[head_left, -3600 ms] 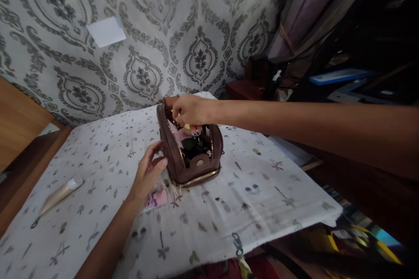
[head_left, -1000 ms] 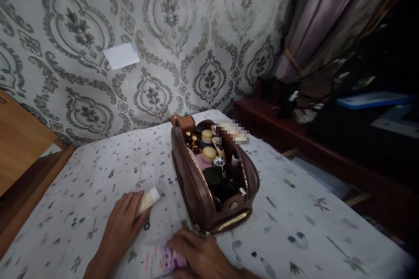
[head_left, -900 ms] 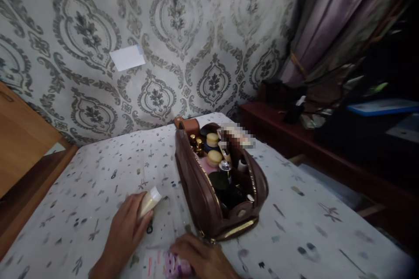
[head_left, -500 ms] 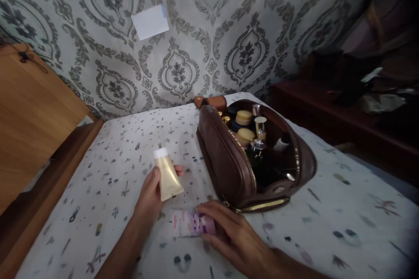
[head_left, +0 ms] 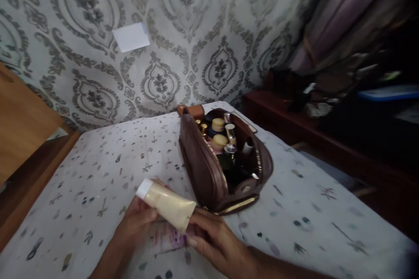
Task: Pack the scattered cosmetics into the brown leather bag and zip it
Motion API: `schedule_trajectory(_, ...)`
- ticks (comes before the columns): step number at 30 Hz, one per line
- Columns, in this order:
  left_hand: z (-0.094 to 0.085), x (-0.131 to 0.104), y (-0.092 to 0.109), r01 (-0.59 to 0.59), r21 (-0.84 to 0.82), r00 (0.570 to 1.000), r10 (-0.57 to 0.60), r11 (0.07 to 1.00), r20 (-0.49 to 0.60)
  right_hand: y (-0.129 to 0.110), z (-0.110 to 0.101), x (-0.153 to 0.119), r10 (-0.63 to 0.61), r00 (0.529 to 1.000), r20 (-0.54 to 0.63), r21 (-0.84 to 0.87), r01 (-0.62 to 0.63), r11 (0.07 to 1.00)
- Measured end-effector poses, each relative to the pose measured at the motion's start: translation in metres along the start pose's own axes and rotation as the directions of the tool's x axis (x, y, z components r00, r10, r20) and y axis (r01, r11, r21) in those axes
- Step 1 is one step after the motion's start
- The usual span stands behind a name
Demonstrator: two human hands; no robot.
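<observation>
A cream-gold tube (head_left: 170,204) with a white cap lies tilted in my left hand (head_left: 139,218), whose fingers are wrapped round its capped end. My right hand (head_left: 218,237) is closed on a clear and purple packet (head_left: 176,239), partly hidden beneath the tube and blurred. The tube's flat end reaches over the fingers of my right hand. Just beyond my hands stands an open brown cosmetic bag (head_left: 203,168), unzipped, with yellow-lidded jars (head_left: 219,141) and several bottles inside.
The bag and hands are over a white patterned bedsheet (head_left: 108,174). A brown leather piece (head_left: 195,111) lies behind the bag. Wooden furniture (head_left: 26,117) stands at left, a dark red surface (head_left: 278,115) with clutter at right. A white card (head_left: 131,37) is on the patterned wall.
The tube has turned from upright to slanting and moved down, nearer my right hand. The view has shifted right, so the bag appears further left.
</observation>
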State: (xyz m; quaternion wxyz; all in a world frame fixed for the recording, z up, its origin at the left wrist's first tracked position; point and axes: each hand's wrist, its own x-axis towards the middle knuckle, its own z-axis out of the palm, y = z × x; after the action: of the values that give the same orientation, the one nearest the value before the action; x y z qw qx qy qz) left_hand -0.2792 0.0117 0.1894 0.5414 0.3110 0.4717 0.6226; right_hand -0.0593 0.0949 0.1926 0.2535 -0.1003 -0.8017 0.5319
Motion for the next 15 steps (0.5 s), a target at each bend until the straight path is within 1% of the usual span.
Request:
schedule_trajectory(3,0.002,-0.002,-0.002,-0.043,0.067,0.999,0.041,0.997,0.029,-0.003,0.001,0.004,-0.018,0.999,-0.051,0.098,0.023,0.995)
schedule_trajectory(6,0.011,-0.005,0.002,-0.017,0.110,0.998,0.010,0.994,0.068,0.001,0.003,0.001,-0.007,0.997,-0.080,0.134,0.018,0.991)
schedule_trajectory(8,0.019,-0.007,0.007,-0.021,0.147,0.997,0.010,0.989,0.074,0.002,0.003,-0.003,0.008,0.997,-0.076,0.142,0.003,0.990)
schedule_trajectory(11,0.031,-0.008,0.017,-0.078,0.174,0.995,0.066,0.982,0.075,-0.003,-0.001,-0.007,0.006,0.995,-0.101,0.139,0.008,0.990)
schedule_trajectory(15,0.048,-0.006,0.033,-0.053,0.155,0.994,0.037,0.987,0.102,-0.019,-0.012,-0.010,-0.057,0.987,-0.153,0.085,0.070,0.994)
